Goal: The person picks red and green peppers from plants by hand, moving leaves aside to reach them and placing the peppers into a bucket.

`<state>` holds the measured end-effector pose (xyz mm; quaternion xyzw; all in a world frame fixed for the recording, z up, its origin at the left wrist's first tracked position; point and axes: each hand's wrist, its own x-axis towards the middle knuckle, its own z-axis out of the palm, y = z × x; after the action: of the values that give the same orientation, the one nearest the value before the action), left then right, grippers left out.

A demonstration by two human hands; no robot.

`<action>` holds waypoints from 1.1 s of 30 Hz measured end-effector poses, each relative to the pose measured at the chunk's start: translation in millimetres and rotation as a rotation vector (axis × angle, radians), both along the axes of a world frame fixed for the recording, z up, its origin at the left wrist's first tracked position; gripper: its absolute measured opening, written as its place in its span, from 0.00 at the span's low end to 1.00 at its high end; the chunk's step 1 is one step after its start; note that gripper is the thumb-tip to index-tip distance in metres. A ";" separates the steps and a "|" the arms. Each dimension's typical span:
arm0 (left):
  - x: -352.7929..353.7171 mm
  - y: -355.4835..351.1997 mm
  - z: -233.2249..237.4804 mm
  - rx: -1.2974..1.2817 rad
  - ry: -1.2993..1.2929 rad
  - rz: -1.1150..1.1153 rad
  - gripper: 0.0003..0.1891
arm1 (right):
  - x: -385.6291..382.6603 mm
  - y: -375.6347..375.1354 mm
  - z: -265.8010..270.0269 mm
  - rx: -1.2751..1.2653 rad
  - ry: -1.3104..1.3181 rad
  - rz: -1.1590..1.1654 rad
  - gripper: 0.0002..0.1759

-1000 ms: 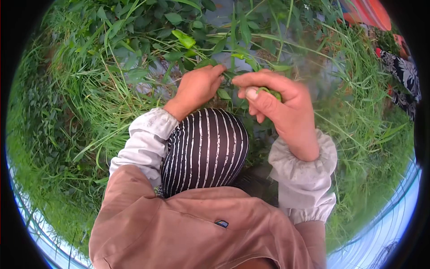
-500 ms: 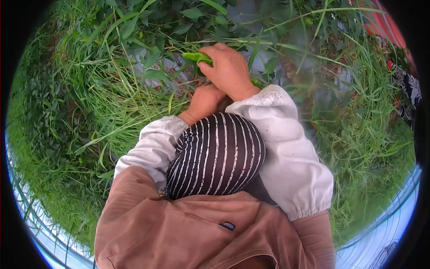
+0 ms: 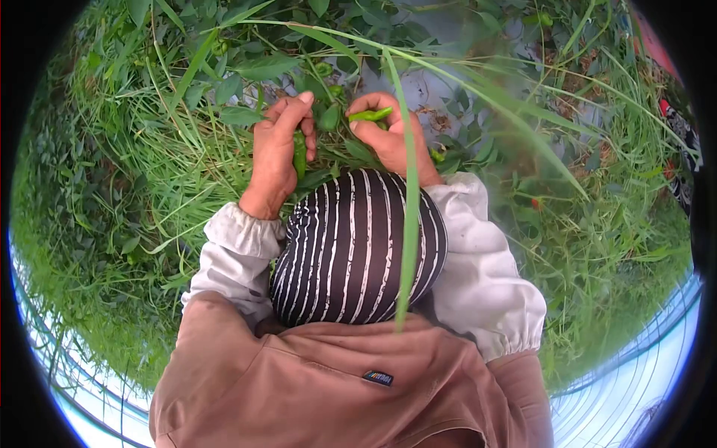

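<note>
Head view: the left hand (image 3: 275, 149) is positioned left of centre, thumb pointing upward, its grip curled about a green pepper (image 3: 300, 155) that lies lengthwise along the palm side. The right hand (image 3: 394, 145) is positioned just beside it, separated by a gap with leaves; its grip is pinched, thumb against forefinger, on a light-green pepper (image 3: 370, 116) oriented nearly level, directly above the striped fabric (image 3: 347, 250). A second green shape below that pepper is mostly concealed by the fingers. A long grass blade (image 3: 408, 239) crosses in front of the right wrist area and the fabric. Leafy plants (image 3: 269, 67) and a pale ground sheet (image 3: 422, 75) lie beyond both hands. White oversleeves (image 3: 489, 261) cover the forearms.
</note>
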<state>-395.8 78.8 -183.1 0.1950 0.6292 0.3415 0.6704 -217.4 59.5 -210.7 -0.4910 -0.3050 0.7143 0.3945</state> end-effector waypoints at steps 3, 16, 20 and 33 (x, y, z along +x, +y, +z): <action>11.4 13.5 -20.8 0.055 0.268 -0.065 0.19 | -4.3 -3.2 4.6 0.027 -0.114 -0.021 0.09; 36.2 16.6 -26.2 0.048 0.108 0.025 0.08 | 29.5 28.8 11.1 -0.500 0.186 -0.190 0.15; 33.2 15.1 -25.5 0.058 0.135 0.030 0.07 | 21.3 56.7 -6.7 -0.617 0.106 0.041 0.19; 34.5 11.4 -29.7 0.190 0.263 -0.134 0.10 | 17.4 21.6 7.4 -0.229 0.169 0.000 0.18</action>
<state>-361.3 90.3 -212.7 0.3421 0.6620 0.3256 0.5820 -200.0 81.1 -203.3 -0.4707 -0.1871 0.7834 0.3601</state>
